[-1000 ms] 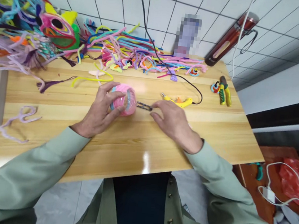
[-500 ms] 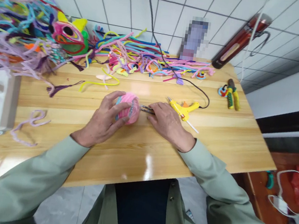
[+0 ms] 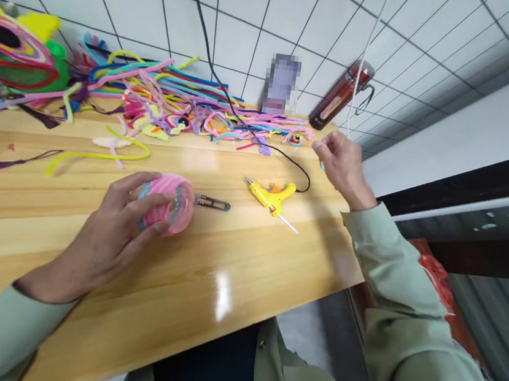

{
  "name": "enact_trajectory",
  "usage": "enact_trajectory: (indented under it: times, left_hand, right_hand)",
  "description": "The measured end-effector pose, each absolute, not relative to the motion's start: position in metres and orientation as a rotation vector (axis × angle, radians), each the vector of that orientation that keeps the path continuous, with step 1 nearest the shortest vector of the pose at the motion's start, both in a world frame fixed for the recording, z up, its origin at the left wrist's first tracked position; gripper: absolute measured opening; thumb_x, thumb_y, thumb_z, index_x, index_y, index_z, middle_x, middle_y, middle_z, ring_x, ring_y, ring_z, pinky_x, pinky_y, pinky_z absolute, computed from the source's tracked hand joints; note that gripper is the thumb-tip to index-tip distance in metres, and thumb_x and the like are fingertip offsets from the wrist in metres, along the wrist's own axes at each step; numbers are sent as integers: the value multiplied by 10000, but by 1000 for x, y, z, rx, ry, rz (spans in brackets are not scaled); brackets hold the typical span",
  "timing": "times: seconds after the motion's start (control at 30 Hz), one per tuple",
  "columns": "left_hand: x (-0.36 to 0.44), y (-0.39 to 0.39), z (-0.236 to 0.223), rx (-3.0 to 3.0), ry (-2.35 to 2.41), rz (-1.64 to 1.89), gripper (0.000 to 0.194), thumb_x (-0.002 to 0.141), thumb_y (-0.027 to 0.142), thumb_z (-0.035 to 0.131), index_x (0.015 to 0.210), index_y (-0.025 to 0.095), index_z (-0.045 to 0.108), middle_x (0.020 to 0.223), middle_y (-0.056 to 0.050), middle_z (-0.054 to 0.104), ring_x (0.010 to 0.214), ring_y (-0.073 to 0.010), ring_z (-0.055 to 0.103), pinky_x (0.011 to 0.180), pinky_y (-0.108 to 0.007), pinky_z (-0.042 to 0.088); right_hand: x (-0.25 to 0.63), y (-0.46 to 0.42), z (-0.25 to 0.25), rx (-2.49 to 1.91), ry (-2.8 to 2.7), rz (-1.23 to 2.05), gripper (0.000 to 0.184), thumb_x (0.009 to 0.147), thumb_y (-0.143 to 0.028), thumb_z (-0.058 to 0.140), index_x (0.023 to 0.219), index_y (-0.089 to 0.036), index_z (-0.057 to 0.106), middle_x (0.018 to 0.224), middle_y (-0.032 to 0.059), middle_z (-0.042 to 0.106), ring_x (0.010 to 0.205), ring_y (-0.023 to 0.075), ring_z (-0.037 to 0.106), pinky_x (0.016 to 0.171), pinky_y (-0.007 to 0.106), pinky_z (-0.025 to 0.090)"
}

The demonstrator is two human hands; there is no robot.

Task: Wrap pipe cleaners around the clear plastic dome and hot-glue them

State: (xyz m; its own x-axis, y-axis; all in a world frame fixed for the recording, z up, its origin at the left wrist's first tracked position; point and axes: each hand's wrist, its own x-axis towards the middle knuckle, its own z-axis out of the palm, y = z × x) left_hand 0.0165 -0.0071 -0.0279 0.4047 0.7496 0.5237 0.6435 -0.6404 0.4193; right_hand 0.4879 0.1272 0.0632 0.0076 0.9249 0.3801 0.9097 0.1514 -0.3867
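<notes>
The two hands are well apart. The left hand (image 3: 115, 229), left of centre in the frame, is clamped with thumb and fingers on a pink round piece (image 3: 182, 209), located on the desk (image 3: 187, 287). Black thread snips (image 3: 214, 203) lie at the piece's right edge; contact cannot be determined. The right hand (image 3: 343, 164), upper right, has curled fingers; whether it grips anything cannot be determined. A yellow glue gun (image 3: 273, 197) lies between the hands. Fuzzy craft stems (image 3: 157, 79) line the upper left.
</notes>
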Motion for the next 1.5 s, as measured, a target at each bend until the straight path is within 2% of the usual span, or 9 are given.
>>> enact_trajectory:
  times: [0.17, 0.27, 0.37, 0.53, 0.73, 1.03, 1.27, 1.4, 1.5]
  left_hand:
    - [16, -6, -28, 2496, 1222, 1090, 402, 1130, 296, 666, 1527, 353, 637, 1632, -170, 602, 1424, -401, 676, 1054, -542, 632]
    - [15, -5, -30, 2466, 1229, 1093, 464, 1112, 296, 683, 1558, 416, 654, 1632, -143, 612, 1371, -391, 696, 995, -525, 639]
    - [14, -5, -31, 2437, 1254, 1087, 512, 1106, 339, 681, 1595, 489, 652, 1608, -116, 637, 1339, -405, 702, 989, -566, 629]
    - [12, -7, -35, 2422, 1209, 1117, 675, 1093, 330, 690, 1707, 567, 542, 1683, -71, 609, 1358, -393, 692, 1005, -586, 620]
    - [11, -8, -37, 2409, 1194, 1126, 751, 1090, 302, 698, 1746, 588, 469, 1783, -14, 538, 1437, -398, 659, 1048, -596, 611]
    - [13, -8, -35, 2466, 1211, 1085, 600, 1105, 277, 664, 1670, 458, 571, 1694, -116, 573, 1431, -383, 661, 1051, -541, 630]
    - [15, -11, -31, 2477, 1223, 1038, 422, 1138, 254, 614, 1544, 368, 600, 1696, -142, 549, 1498, -346, 625, 1110, -511, 630]
    - [16, -10, -33, 2412, 1230, 1070, 475, 1150, 257, 598, 1595, 420, 578, 1731, -97, 552, 1538, -342, 615, 1157, -529, 621]
    - [14, -7, -35, 2382, 1188, 1135, 497, 1131, 279, 650, 1601, 434, 601, 1704, -83, 589, 1514, -348, 640, 1140, -529, 626]
  right_hand:
    - [507, 198, 52, -1893, -1985, -48, 273, 1057, -319, 600, 827, -237, 722, 866, 90, 801, 885, 294, 744, 861, 427, 561]
    - [509, 227, 46, -1911, -2097, -108, 251, 1024, -247, 574, 1057, -222, 821, 1072, 129, 876, 1032, 342, 784, 952, 466, 585]
    - [510, 247, 40, -1897, -2205, -121, 381, 987, -188, 553, 1240, -210, 837, 1268, 160, 880, 1182, 377, 781, 1047, 514, 593]
    - [502, 266, 31, -1875, -2323, -118, 416, 979, -213, 589, 1306, -164, 840, 1361, 212, 847, 1304, 418, 743, 1149, 568, 558]
    - [471, 280, 20, -1761, -2473, -55, 331, 1036, -276, 600, 1232, -210, 859, 1291, 159, 866, 1252, 384, 731, 1095, 520, 558]
    - [444, 289, 15, -1753, -2597, -61, 248, 993, -206, 591, 1097, -203, 815, 1280, 168, 832, 1249, 375, 705, 1012, 464, 543]
    - [452, 282, 43, -1739, -2369, -48, 313, 1097, -216, 467, 1277, -225, 723, 1231, 145, 836, 1160, 355, 751, 1039, 482, 574]
    - [448, 276, 73, -1598, -2240, 15, 251, 1088, -190, 514, 1160, -235, 750, 1182, 94, 846, 1133, 279, 765, 1037, 417, 588]
    - [437, 262, 98, -1542, -2029, 279, 172, 1071, -202, 580, 1036, -234, 746, 1003, 33, 818, 886, 171, 745, 834, 317, 581]
